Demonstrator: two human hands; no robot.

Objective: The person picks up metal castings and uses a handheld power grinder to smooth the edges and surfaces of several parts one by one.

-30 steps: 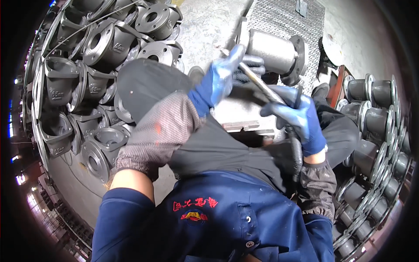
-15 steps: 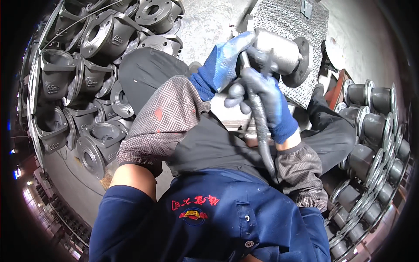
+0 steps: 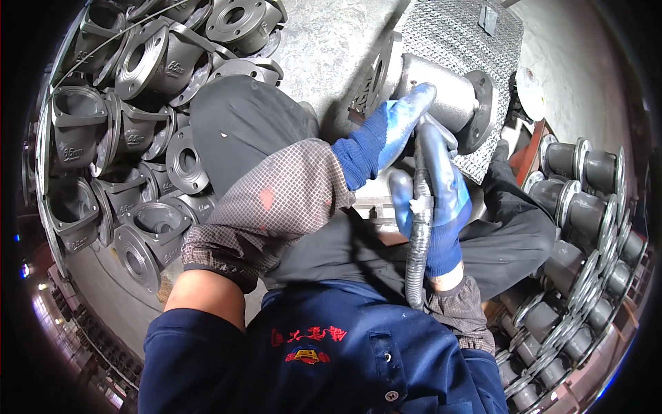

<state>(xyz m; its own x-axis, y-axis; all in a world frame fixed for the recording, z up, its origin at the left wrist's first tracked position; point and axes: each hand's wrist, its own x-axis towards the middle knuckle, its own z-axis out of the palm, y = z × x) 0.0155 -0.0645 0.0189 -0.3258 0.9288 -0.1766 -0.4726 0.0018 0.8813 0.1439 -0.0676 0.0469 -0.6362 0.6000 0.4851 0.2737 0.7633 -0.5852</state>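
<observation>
My right hand (image 3: 445, 186), in a blue coated glove, is closed around a grey hose-fed tool (image 3: 420, 231) whose ribbed hose runs back toward my waist. Gloved the same way, my left hand (image 3: 403, 121) is wrapped at the tool's front end, its upper finger laid against a grey valve body (image 3: 441, 86). Both hands hide the tool's working end, so its kind does not show. The valve body lies on its side, with a round flange (image 3: 479, 110) at the right and a wider flange at the left. Beneath it is a textured metal plate (image 3: 455, 31).
Many flanged castings (image 3: 155, 62) are stacked at my left. Rows of smaller flanged pieces (image 3: 576, 207) stand at my right, near a reddish bar (image 3: 529, 155). A pale disc (image 3: 531, 93) lies beyond the plate. My bent legs flank the work.
My left hand has shifted right and down, onto the valve body's near side. My right hand and the tool have moved slightly right and nearer me; the casting's left flange is now uncovered.
</observation>
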